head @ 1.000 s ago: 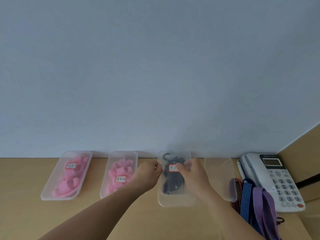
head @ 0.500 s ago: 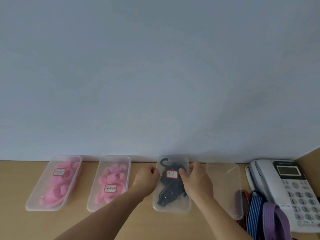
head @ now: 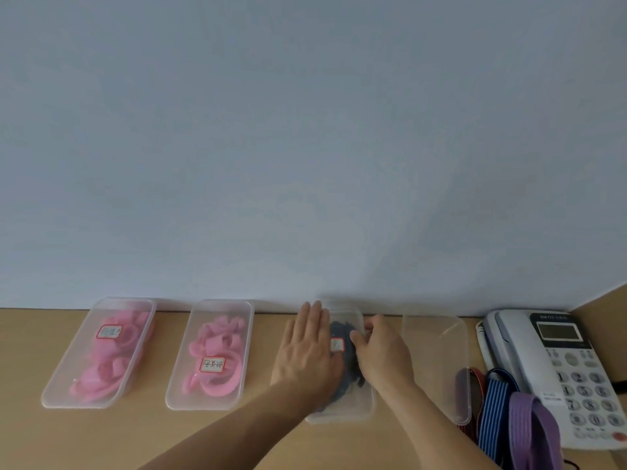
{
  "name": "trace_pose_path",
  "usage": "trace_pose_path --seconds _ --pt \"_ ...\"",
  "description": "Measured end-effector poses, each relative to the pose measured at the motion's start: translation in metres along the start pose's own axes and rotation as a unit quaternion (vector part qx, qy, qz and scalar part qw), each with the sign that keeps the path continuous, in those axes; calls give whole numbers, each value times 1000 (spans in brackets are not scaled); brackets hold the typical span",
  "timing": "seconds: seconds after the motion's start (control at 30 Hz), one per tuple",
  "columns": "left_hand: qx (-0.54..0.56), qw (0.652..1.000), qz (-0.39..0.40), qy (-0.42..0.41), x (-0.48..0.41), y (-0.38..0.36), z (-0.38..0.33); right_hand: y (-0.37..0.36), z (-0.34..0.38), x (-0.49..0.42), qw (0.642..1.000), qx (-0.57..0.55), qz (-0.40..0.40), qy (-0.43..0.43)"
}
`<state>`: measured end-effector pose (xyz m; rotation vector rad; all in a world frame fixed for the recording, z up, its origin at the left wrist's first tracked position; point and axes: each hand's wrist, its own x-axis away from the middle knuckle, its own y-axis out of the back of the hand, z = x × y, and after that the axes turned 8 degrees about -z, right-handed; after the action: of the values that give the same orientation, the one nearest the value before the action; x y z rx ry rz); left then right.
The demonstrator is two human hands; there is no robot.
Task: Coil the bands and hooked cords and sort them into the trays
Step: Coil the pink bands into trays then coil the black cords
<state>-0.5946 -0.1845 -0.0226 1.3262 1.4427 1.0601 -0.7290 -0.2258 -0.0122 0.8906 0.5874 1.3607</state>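
Bands (head: 498, 412) (striped, purple) lie against telephone (head: 576, 361), beside rightmost tray (head: 437, 368).

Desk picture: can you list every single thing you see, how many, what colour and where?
Desk: one, tan wood, across the bottom.
Wall: one, pale blue-grey, behind.
Pink-band trays: two, clear, left end of the row.
Pink bands: many, pink, inside those two.
Cord tray: one, clear, third in the row.
Cords: some, dark, inside it.
Fourth tray: one, clear, right of it.
Labels: three, white with red edges, on the first three trays.
Phone: one, white-grey, far right.
Loose bands: at least three, purple, blue-striped, red, beside the phone.
Left hand: flat on the cord tray.
Right hand: fingers curled on its right side.
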Motion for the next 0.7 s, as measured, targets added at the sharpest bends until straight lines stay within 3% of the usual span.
trace_pose_path --seconds 0.07,0.27,0.47,0.7 --pt "-24 999 36 -23 8 -12 -9 1 -1 -2 1000 -4 6 -4" --pt "-36 998 9 -47 15 -11 -13 2 -6 -12 999 -29 31 -20" --pt "-80 991 53 -98 13 -17 -7 5 -8 -22 995 -50 80 -42" --pt "-64 991 48 -110 9 -20 -7 1 6 -47 991 -102 51 -73"
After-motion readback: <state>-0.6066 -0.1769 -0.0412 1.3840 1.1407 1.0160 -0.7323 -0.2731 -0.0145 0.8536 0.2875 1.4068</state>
